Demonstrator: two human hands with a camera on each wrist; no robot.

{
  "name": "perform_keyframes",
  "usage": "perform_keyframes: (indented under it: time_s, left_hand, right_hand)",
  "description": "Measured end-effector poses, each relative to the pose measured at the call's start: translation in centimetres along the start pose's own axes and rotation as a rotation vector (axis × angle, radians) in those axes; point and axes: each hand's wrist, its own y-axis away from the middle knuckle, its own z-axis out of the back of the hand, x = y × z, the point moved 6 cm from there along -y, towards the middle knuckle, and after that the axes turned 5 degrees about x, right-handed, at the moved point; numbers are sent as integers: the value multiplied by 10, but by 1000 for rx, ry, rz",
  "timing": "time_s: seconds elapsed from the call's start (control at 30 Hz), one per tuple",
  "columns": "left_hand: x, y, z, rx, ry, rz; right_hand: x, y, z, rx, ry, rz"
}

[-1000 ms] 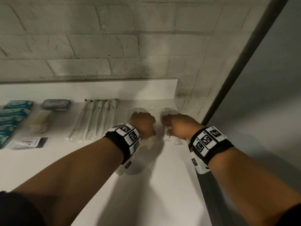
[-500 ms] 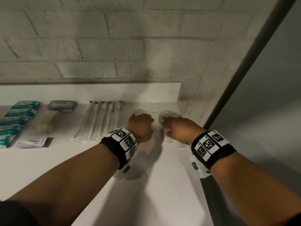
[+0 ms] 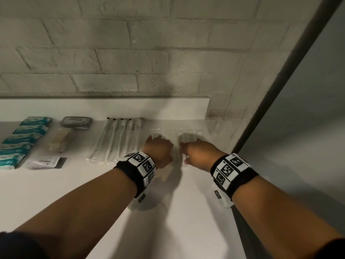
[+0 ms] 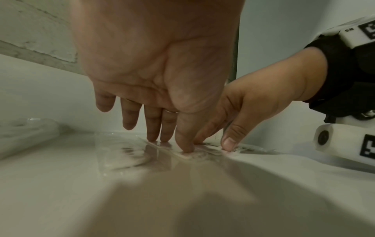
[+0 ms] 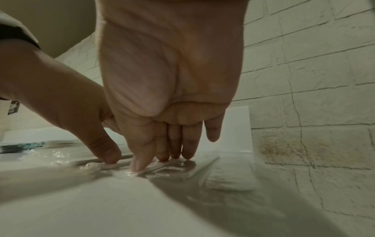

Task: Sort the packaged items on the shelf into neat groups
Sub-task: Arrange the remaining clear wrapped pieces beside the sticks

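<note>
Several clear plastic packets (image 3: 173,134) lie flat at the right end of the white shelf (image 3: 168,212), close to its back lip. My left hand (image 3: 158,149) and right hand (image 3: 198,151) sit side by side on them. In the left wrist view the left fingers (image 4: 162,133) are straight and press their tips and the thumb onto a clear packet (image 4: 125,154). In the right wrist view the right fingers (image 5: 178,144) press down the same way on a neighbouring clear packet (image 5: 202,170). Neither hand curls round anything.
Left of the hands lie long wrapped sticks (image 3: 117,141), beige packets (image 3: 60,139), dark flat packets (image 3: 76,122), white sachets (image 3: 46,162) and a column of teal packets (image 3: 24,139). A brick wall stands behind, and a dark post (image 3: 280,90) marks the shelf's right end.
Both hands have slid a little toward the back lip, with the clear packets under their fingertips. The packets now lie flatter and closer to the wall.
</note>
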Motion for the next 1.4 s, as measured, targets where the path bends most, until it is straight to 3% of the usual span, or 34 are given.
perform_keyframes:
  time_s: [0.2,0.4,0.53,1.07,1.2,1.4]
  left_hand:
    - [15,11,3,-46,87,53]
    - [26,26,-4,113,87,141]
    - [23,27,-11,142,62,153]
    - [15,25,-17,148,35,72]
    - [5,27,-10,59,38,-9]
    - [-7,29,-13,114,21,-61]
  right_hand:
    - [7,10,8,-27,19,63]
    - [43,6,2,36,78,163]
    - [49,2,-6,72,99,157]
    - [50,8,-3,66,17,146]
    - [37,19,4,57,-10,36]
    - [29,22,-4,136,22,-28]
